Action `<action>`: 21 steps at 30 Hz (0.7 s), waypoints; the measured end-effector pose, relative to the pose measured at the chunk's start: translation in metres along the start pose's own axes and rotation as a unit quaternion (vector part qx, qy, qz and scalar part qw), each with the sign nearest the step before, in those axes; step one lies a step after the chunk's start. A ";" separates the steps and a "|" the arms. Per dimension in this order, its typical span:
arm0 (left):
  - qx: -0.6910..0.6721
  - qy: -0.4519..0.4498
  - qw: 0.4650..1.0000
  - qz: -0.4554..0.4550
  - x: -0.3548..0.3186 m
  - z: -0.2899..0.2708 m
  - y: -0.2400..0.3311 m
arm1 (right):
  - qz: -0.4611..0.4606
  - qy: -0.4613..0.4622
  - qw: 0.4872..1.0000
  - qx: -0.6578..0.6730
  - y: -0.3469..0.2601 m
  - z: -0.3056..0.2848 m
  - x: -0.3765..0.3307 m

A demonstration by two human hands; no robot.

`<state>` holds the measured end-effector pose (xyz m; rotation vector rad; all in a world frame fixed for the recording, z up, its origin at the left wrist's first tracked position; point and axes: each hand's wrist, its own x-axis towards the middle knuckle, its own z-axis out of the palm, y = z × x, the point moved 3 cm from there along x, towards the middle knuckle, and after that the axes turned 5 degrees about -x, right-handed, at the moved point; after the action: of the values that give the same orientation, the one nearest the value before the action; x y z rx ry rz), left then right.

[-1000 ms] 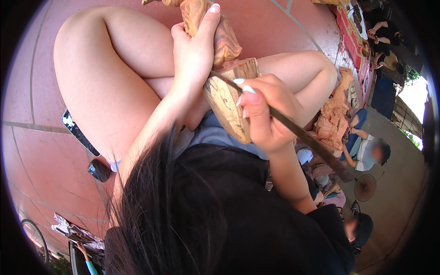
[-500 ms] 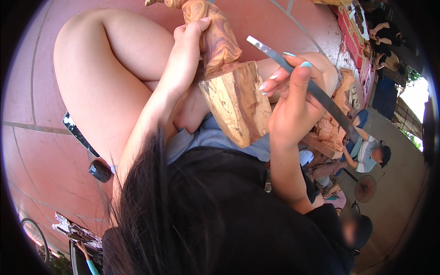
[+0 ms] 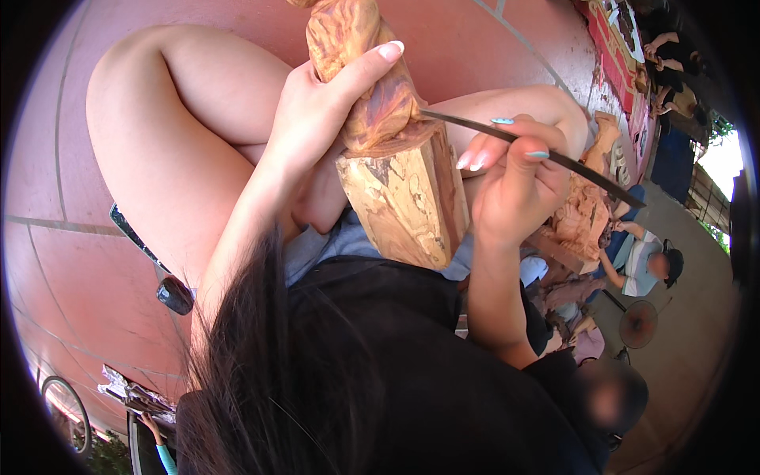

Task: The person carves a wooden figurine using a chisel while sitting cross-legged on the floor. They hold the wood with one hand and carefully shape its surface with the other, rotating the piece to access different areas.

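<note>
A wooden carving with smooth, swirling grain rises from a rough, pale, many-sided wooden block above my lap. My left hand is wrapped round the carved part, its thumb pressed along the front. Between the thumb and fingers of my right hand is a long, thin, dark metal chisel. Its narrow tip reaches the carving's right side, just above the block; whether it presses in I cannot tell. The carving's top runs out of the picture.
Red floor tiles lie around my bare legs. To the right are a larger reddish wood carving, a person in a cap and a standing fan. A dark rounded object is at the left, with a bicycle wheel lower down.
The chisel's tip has come down to the carving's side and its flat face has turned edge-on. The carving has turned and shifted slightly, and my left thumb now lies across its front.
</note>
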<state>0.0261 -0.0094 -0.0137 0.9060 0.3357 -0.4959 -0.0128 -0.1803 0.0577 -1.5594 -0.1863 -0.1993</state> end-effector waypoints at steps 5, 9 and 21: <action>0.000 0.026 0.999 -0.022 0.006 0.007 0.000 | 0.011 -0.130 0.983 -0.131 -0.013 0.007 0.016; -0.014 0.033 0.999 -0.018 0.009 0.005 -0.005 | -0.026 -0.197 0.964 -0.174 -0.015 0.009 0.029; 0.054 0.056 0.996 0.050 0.019 0.002 -0.011 | 0.046 -0.221 0.957 -0.185 -0.011 0.015 0.039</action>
<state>0.0357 -0.0223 -0.0288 1.0532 0.3651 -0.3739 0.0223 -0.1655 0.0778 -1.9678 -0.4455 0.2061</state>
